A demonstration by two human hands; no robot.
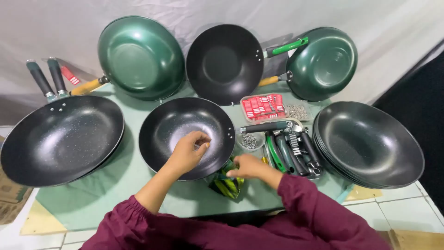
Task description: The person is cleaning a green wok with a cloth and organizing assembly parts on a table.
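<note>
A low bench draped in a pale green cloth stood on a white tiled floor, with a wrinkled white sheet hanging behind it as a backdrop. Flattened cardboard showed at the left edge.

The left hand hovered inside a black speckled non-stick wok without a handle at the middle of the bench, its fingers bunched and pinching something too small to make out. The right hand rested on a crumpled green and yellow plastic bag at the wok's near rim; its fingers were curled down, and whether they gripped the bag could not be told. Both arms wore maroon sleeves.

Just right of the wok lay a small bowl of silver rivets, a heap of black and green pan handles, and a clear tray of red parts behind them. A stack of black woks sat at the right, its count unclear. Two stacked black woks with dark handles sat at the left. At the back, two green woks and one black wok leaned against the sheet.
</note>
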